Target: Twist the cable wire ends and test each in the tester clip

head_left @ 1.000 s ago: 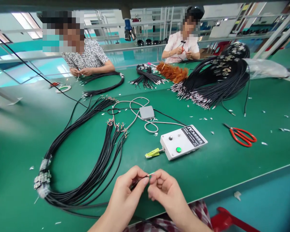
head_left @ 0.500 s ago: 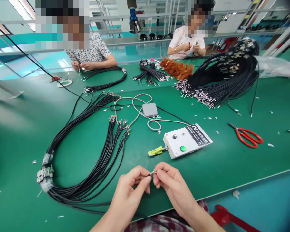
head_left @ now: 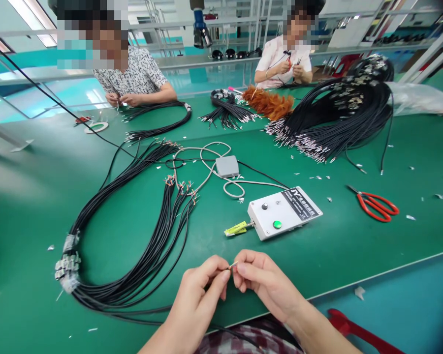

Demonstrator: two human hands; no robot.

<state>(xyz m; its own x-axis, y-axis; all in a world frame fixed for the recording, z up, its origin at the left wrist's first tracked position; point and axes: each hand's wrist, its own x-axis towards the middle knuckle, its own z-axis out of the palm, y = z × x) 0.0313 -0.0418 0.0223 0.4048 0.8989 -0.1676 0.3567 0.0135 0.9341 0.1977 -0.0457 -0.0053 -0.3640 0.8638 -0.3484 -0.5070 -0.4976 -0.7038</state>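
Head view of a green workbench (head_left: 354, 246). The left hand (head_left: 199, 295) and the right hand (head_left: 260, 280) meet at the near edge of the bench, fingertips almost touching; between them they pinch the stripped end of a thin black wire (head_left: 232, 266), the left thumb and forefinger clamped on the dark sheath, the right fingertips closed on the pale tip, though how firmly the right grips is hard to judge at this size. The wire sits just above the bench surface, in front of a white control box (head_left: 284, 213) with a green button and a yellow-green clip (head_left: 235, 229) at its left end. To the left lies a long looped bundle of black cables (head_left: 133, 255), its taped end near the bench's left side. A grey pedal (head_left: 227, 166) with a coiled grey lead lies behind the box; red-handled scissors (head_left: 376, 205) rest well to the right. Two other people sit at the far side, each handling wires, with a large heap of black cables (head_left: 339, 118) between them and the scissors.
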